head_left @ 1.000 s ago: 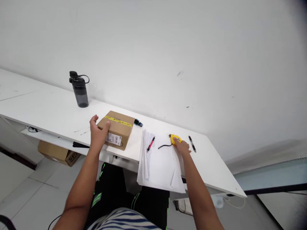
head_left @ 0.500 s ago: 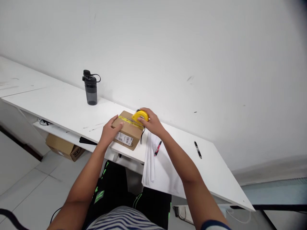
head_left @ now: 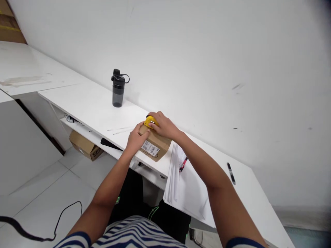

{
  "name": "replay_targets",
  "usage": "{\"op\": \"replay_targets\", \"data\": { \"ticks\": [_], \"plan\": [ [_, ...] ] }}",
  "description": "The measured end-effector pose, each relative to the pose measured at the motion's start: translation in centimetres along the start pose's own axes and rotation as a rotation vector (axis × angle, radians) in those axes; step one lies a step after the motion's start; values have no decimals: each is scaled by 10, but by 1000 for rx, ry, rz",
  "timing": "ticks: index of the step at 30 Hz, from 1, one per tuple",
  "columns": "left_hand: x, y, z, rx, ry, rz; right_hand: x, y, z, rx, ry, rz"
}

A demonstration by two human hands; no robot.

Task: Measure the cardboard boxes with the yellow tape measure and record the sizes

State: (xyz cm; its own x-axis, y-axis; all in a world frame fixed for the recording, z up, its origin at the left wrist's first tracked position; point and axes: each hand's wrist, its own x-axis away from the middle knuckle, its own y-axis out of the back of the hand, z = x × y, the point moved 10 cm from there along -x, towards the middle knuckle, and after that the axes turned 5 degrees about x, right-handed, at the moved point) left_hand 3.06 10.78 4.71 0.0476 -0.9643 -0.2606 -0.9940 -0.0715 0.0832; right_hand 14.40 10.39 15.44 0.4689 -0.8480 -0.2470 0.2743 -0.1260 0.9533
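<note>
Cardboard box (head_left: 155, 144) lies on the table (head_left: 98, 110) near the front edge, with a bottle (head_left: 118, 89) well off to the box's far left. The left hand (head_left: 136, 137) grips the box's left end. The right hand (head_left: 162, 125) is closed round a yellow tape measure (head_left: 150, 121), pressed on the box's far top corner. Judgement: pin the box flat with the left hand and seat the tape case square on that corner, so neither slides.

Bright, even light; soft shadows; wide-angle bending at edges; top-right corner dark.
</note>
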Motion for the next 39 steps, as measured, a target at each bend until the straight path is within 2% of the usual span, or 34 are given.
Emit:
{"op": "replay_targets", "data": {
  "ticks": [5,12,17,21,26,30,35,39],
  "plan": [
    [-2,2,2,-67,31,-34,44,13,-18,17,-79,38],
    [-7,-2,3,91,41,-6,114,31,-52,-77,-136,7],
    [-10,-2,-3,113,39,-20,142,30,-70,-103,-182,-6],
    [-11,0,-8,82,9,-41,154,31,-85,-144,-221,-32],
    [-11,0,-6,74,39,-62,155,32,-90,-191,-244,-51],
    [-12,-1,-2,121,42,-77,144,33,-87,-230,-285,-56],
    [-9,-1,4,197,91,-87,99,29,-64,-237,-182,-83],
    [16,-9,-2,185,118,-41,54,22,-34,-204,-47,-73]
  ]
}}
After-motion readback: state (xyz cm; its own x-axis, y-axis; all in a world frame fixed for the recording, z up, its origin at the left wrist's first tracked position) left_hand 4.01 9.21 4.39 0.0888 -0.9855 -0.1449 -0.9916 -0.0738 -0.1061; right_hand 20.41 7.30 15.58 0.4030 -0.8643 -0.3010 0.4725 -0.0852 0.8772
